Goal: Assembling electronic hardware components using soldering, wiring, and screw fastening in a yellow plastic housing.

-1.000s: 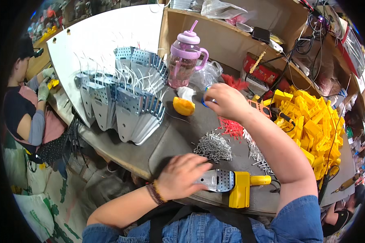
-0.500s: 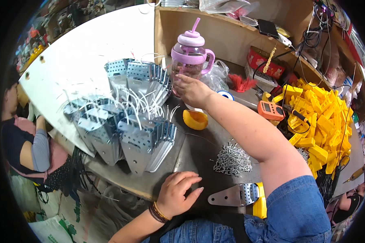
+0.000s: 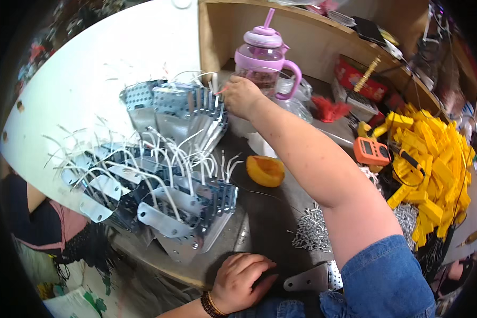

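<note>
Left hand (image 3: 243, 276) lower centre, loose; right hand (image 3: 241, 97) upper centre, grip I can't tell; one lower-centre bracket (image 3: 311, 279), long axis sideways, pointing left!

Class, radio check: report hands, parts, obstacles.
Left hand: nothing visibly held, near single bracket. Right hand beside rear metal brackets, grip unclear. Lilac-lidded bottle close behind.

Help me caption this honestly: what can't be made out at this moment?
Head view: right end of the metal plate, covered by the blue sleeve.
Head view: palm of the left hand, hidden by its back.
Head view: what the right hand pinches, if anything; too small.
Head view: hands of the co-worker, behind the white board.
</note>
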The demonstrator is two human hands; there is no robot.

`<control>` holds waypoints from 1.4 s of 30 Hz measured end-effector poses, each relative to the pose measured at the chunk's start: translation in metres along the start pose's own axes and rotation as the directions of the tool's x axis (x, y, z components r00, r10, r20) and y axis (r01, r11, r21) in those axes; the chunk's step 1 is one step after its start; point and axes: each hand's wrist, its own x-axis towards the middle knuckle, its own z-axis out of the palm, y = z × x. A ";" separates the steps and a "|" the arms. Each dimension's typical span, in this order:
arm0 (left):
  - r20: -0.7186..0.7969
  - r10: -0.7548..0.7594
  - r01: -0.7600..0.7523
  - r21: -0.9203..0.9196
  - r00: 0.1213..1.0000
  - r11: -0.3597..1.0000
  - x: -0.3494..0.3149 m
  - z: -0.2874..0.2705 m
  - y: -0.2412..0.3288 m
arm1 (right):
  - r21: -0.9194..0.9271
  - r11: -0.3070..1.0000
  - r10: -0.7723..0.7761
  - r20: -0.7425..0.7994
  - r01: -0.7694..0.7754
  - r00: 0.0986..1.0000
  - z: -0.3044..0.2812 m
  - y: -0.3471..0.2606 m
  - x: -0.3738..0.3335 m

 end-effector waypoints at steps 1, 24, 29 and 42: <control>0.013 0.009 -0.009 -0.015 1.000 1.000 0.001 -0.002 0.001 | -0.073 0.997 -0.016 0.124 0.025 0.992 0.002 -0.004 0.013; -0.056 0.003 -0.009 -0.099 0.998 0.995 -0.008 -0.006 -0.009 | -0.119 0.954 -0.214 0.368 0.274 0.905 -0.069 0.025 -0.019; -0.086 -0.033 0.025 -0.093 0.996 0.995 -0.010 -0.003 -0.003 | 0.143 0.871 -0.430 -0.244 0.471 0.869 -0.092 0.047 -0.097; -0.019 -0.197 0.075 -0.887 0.980 0.455 0.011 -0.007 0.038 | 0.988 0.155 -0.077 -0.017 0.028 0.997 -0.272 -0.014 -0.256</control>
